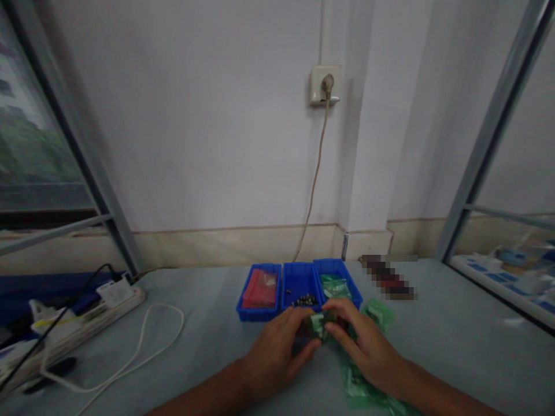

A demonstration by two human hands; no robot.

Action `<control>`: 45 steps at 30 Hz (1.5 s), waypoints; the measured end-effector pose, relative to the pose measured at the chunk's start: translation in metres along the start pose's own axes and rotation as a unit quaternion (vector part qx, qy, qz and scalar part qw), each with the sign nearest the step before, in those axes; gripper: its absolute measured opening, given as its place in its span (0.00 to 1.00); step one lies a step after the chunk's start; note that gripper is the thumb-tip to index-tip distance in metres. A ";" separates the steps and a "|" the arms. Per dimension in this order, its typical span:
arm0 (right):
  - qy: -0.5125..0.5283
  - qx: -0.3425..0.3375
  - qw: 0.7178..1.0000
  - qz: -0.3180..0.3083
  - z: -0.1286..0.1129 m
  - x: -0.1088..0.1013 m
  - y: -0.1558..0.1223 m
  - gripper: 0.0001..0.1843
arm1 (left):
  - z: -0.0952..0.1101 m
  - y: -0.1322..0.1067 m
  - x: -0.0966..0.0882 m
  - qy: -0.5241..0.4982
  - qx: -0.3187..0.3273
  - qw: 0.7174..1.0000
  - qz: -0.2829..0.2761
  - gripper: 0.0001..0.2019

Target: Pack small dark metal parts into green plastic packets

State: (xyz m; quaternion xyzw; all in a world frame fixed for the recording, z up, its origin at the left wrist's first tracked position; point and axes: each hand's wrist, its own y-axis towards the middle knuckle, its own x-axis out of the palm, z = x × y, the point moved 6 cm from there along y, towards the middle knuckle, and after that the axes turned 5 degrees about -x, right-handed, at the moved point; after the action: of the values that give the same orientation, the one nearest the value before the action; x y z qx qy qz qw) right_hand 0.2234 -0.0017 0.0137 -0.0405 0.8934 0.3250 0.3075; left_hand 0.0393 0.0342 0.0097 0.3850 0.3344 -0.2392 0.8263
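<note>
My left hand (277,352) and my right hand (362,341) meet over the table, just in front of three blue bins. Both pinch a small green part (318,325) between their fingertips; its shape is too blurred to name more exactly. Under my right hand lie green plastic bags (359,381), and another green bag (379,312) sits beyond it. The left blue bin (259,290) holds red bags, the middle blue bin (301,289) holds small dark pieces, and the right blue bin (338,283) holds green bags.
A white power strip (117,292) with cables lies at the left, with a white cord (143,346) looped over the table. A wall socket (324,85) with a plugged cable is above. Metal frame posts (489,133) stand at both sides.
</note>
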 end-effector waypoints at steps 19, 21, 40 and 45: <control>0.013 0.005 0.999 -0.033 -0.004 -0.001 -0.003 0.11 | 0.010 0.005 -0.008 0.018 0.033 0.999 0.007 0.13; 0.026 0.001 0.999 -0.039 -0.005 -0.002 -0.003 0.14 | 0.012 0.005 -0.009 0.036 0.039 0.999 0.012 0.04; -0.019 -0.045 0.999 -0.019 -0.009 0.000 0.000 0.06 | 0.013 0.003 -0.013 0.006 0.044 0.999 0.028 0.07; -0.018 -0.049 0.999 -0.016 -0.009 0.000 -0.001 0.04 | 0.018 0.004 -0.012 0.005 0.070 0.997 0.022 0.08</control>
State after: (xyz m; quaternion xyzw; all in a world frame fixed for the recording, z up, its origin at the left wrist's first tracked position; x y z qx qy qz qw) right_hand 0.2184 -0.0079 0.0186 -0.0637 0.8700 0.3643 0.3260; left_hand 0.0407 0.0244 0.0290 0.4505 0.3122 -0.2422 0.8006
